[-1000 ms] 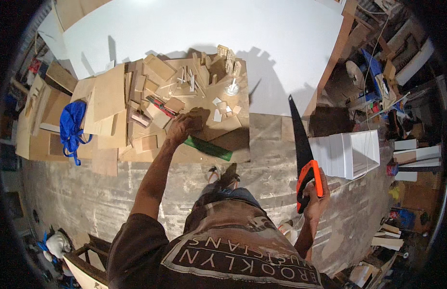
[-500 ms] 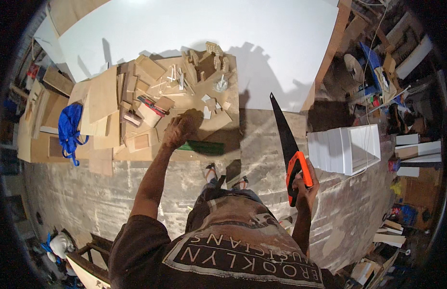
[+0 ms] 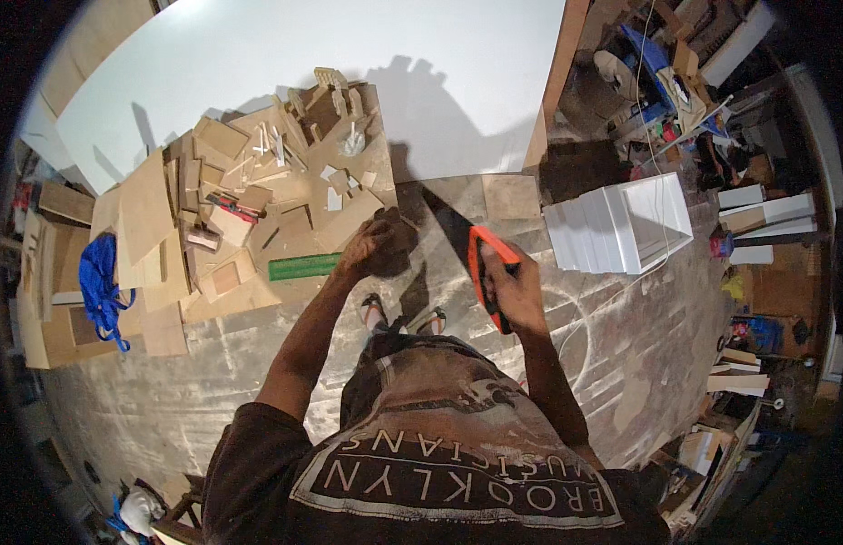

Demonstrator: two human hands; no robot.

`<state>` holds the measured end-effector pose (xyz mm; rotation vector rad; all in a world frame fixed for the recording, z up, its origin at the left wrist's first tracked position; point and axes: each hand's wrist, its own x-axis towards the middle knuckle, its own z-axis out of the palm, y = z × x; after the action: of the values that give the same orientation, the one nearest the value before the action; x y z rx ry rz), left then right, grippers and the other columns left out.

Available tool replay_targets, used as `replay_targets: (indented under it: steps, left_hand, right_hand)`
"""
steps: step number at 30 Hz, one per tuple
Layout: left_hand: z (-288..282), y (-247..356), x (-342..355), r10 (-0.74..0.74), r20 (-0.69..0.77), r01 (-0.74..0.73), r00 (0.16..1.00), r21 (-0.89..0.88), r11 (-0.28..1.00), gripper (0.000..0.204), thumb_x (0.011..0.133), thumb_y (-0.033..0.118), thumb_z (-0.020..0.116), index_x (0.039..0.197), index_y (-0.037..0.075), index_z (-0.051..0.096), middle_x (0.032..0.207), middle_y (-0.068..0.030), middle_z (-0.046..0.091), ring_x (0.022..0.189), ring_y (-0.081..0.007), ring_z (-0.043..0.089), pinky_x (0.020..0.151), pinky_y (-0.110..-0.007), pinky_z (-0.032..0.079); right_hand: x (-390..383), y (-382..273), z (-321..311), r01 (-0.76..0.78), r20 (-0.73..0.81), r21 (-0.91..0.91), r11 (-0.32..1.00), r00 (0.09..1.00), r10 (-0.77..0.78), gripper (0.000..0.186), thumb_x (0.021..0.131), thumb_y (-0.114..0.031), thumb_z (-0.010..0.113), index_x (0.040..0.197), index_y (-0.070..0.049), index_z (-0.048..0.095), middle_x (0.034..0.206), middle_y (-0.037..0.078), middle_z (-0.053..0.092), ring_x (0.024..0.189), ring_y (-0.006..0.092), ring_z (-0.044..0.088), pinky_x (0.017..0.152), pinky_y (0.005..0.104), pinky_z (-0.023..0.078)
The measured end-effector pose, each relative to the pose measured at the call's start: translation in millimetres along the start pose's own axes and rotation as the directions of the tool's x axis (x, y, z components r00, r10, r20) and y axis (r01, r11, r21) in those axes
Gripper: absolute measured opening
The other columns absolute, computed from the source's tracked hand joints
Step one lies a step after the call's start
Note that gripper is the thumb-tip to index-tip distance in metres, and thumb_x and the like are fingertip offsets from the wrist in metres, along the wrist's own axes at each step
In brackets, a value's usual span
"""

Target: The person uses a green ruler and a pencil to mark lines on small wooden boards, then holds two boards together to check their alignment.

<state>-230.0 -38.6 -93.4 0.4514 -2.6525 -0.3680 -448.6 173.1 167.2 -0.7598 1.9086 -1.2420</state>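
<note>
My right hand [image 3: 519, 292] is wrapped round the orange and black handle of a handsaw [image 3: 451, 223]. The saw's dark blade slants up and left over the floor, its tip beside the workbench [image 3: 326, 232]. At the bench's front right corner, my left hand [image 3: 367, 245] is closed with bent fingers; whatever lies in them, if anything, is hidden. A green flat strip [image 3: 303, 266] rests on the front edge of the bench, just left of that hand. Wood offcuts [image 3: 223, 138], white pieces [image 3: 334, 199] and a red and black tool [image 3: 232, 207] lie farther back.
A large white panel [image 3: 258, 54] spans the far side. White nested boxes or drawers [image 3: 612, 227] stand on the floor at right, a pale cable [image 3: 662, 136] hanging across them. A blue bag [image 3: 101, 282] hangs at left. Scrap wood and tools crowd the right side.
The view has shifted right. My left hand has drawn from over the green strip to the bench corner, uncovering the strip. The saw has come closer to the bench and tilts farther left.
</note>
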Motion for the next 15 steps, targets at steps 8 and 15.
replay_targets:
  steps: [8, 15]
  left_hand:
    - [-3.4, 23.7, -0.3, -0.339, 0.216, 0.382, 0.915, -0.732, 0.564, 0.042, 0.096, 0.025, 0.058, 0.134, 0.009, 0.064, 0.150, -0.0116, 0.053, 0.141, -0.0299, 0.045, 0.123, -0.042, 0.028]
    - [33.2, -4.9, -15.1, -0.216, 0.034, 0.216, 0.976, -0.300, 0.929, 0.044, 0.082, 0.011, 0.065, 0.126, 0.014, 0.070, 0.148, -0.0077, 0.055, 0.141, -0.0278, 0.046, 0.115, -0.039, 0.044]
  right_hand:
    - [5.1, -41.6, 53.0, 0.038, 0.182, -0.108, 0.993, 0.983, -0.017, 0.043, 0.101, -0.037, 0.064, 0.105, 0.005, 0.066, 0.065, 0.007, 0.060, 0.056, 0.0145, 0.059, 0.053, 0.0328, 0.049]
    - [28.0, -41.9, 75.7, 0.131, 0.210, -0.061, 0.989, 0.971, -0.116, 0.042, 0.100, -0.038, 0.066, 0.098, 0.004, 0.068, 0.060, 0.005, 0.058, 0.049, 0.0132, 0.057, 0.048, 0.0322, 0.047]
